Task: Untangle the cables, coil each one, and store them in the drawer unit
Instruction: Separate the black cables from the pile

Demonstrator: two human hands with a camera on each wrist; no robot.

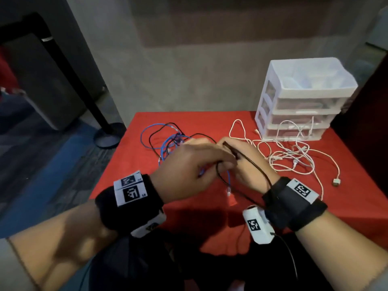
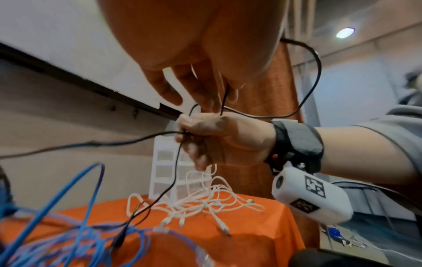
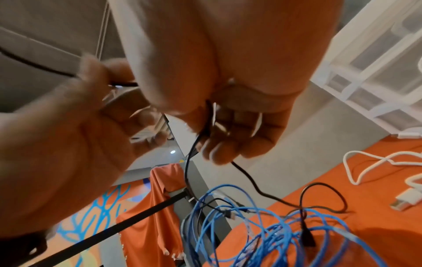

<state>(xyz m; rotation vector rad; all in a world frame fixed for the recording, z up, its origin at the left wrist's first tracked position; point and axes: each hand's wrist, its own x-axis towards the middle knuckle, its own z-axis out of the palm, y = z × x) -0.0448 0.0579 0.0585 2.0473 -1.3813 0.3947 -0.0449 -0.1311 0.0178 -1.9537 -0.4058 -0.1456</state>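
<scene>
Both hands are raised over the red-covered table with a thin black cable between them. My left hand pinches it, and the pinching fingers show in the left wrist view. My right hand has its fingers curled round the same black cable, which loops back over its wrist. A tangled blue cable lies behind the hands, mixed with more black cable. A blue strand with a clear plug hangs under the hands. The white drawer unit stands at the back right.
A heap of white cables lies in front of the drawer unit, and a white USB plug rests near the right edge. Off the table's left edge, a black stand base sits on the floor. A dark panel borders the right side.
</scene>
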